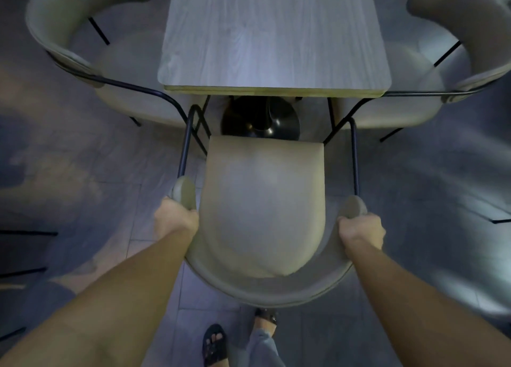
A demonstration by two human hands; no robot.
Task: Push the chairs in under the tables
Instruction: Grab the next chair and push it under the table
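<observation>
A beige padded chair (262,200) with a curved backrest and thin black metal legs stands right in front of me, facing the grey wood-grain table (273,34). Its seat front lies a little short of the table's near edge, above the black round pedestal base (260,120). My left hand (175,220) grips the left end of the curved backrest. My right hand (360,229) grips the right end. Both arms reach forward from the bottom corners.
Two more beige chairs flank the table: the left chair (83,34) and the right chair (456,34), their seats partly under the tabletop. My sandalled feet (214,344) stand on the grey tiled floor behind the chair. Black chair legs show at the far left edge.
</observation>
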